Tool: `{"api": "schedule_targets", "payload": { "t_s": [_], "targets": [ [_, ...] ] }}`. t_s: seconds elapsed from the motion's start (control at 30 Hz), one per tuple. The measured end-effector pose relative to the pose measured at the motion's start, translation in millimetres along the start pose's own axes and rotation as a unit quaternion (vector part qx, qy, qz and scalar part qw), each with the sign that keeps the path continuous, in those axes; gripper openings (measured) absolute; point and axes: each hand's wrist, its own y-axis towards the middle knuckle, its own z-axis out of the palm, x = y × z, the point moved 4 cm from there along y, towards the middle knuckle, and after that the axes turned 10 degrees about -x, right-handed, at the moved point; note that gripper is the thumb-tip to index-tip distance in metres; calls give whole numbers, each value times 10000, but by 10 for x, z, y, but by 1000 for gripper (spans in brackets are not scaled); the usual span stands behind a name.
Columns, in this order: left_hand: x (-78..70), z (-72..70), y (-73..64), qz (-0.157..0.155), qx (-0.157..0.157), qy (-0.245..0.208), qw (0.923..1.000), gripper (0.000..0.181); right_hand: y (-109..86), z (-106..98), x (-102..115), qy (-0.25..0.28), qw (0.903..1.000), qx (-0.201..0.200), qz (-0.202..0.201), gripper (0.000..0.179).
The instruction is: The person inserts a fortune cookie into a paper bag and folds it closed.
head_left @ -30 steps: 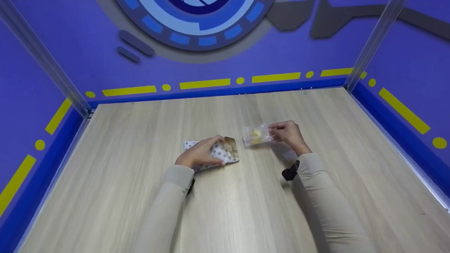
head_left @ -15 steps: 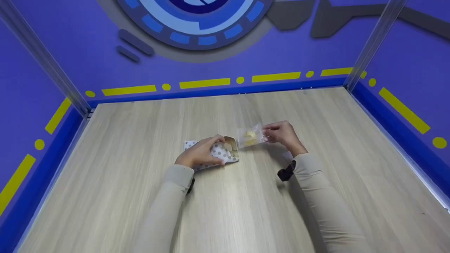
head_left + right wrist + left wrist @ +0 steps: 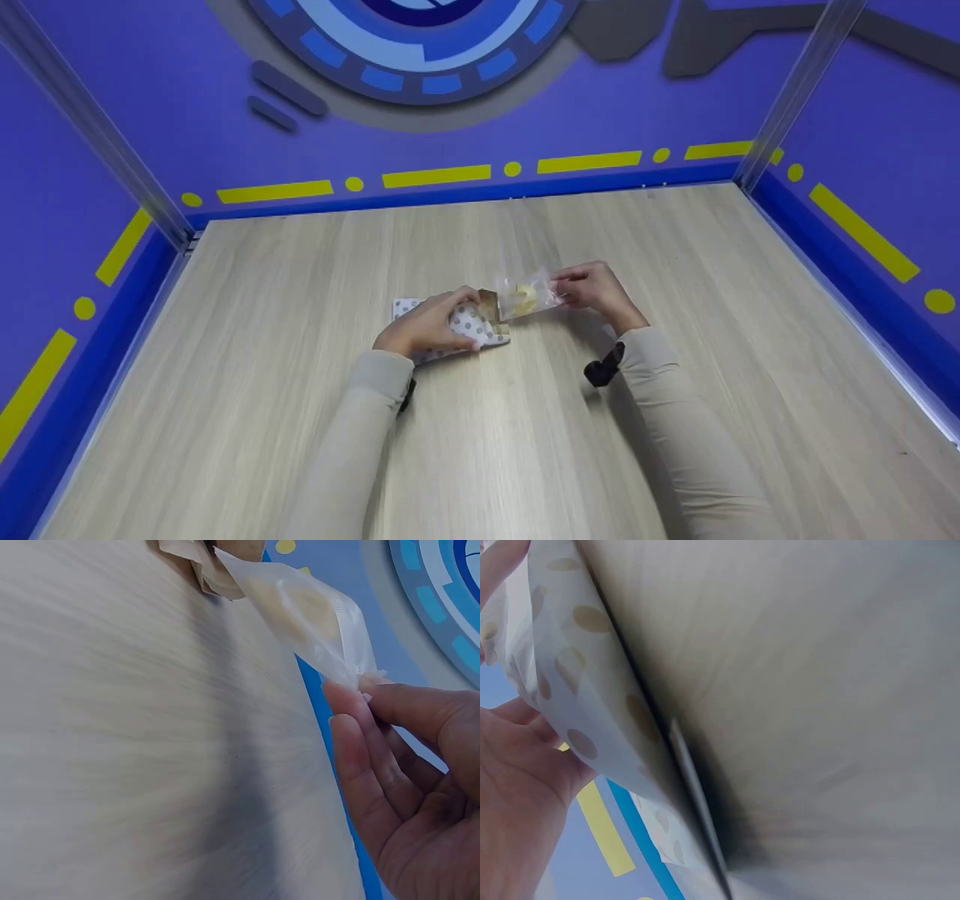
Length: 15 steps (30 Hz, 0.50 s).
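Note:
A white paper bag with grey dots (image 3: 469,324) lies on the table, its brown-lined mouth facing right. My left hand (image 3: 427,324) grips it from above, thumb on the near side and fingers over the far side. In the left wrist view the dotted paper (image 3: 585,682) fills the space beside the palm. My right hand (image 3: 596,292) pinches the right edge of a clear plastic packet (image 3: 523,294) with pale yellow contents. The packet's left end is at the bag's mouth; the right wrist view shows the packet (image 3: 300,607) tilted, its far corner at the brown paper opening (image 3: 217,574).
The wooden table (image 3: 285,390) extends around both hands. Blue-purple panels with yellow marks enclose it at the back (image 3: 437,180) and on both sides. A small pale, see-through piece lies partly hidden beside the right wrist (image 3: 609,330).
My right hand has moved left with the plastic packet, bringing its left end from apart from the bag to the bag's mouth. The left hand and the bag have stayed put.

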Motion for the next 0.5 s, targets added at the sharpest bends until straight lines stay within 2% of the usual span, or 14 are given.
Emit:
{"api": "schedule_targets", "payload": {
  "t_s": [0.23, 0.5],
  "targets": [
    [-1, 4, 8, 25, -5, 11, 10000, 66, -20, 78, -12, 231, 9993, 212, 191, 29],
    [-2, 5, 7, 55, -17, -30, 10000, 64, -36, 183, -23, 61, 9991, 350, 217, 27]
  ]
}}
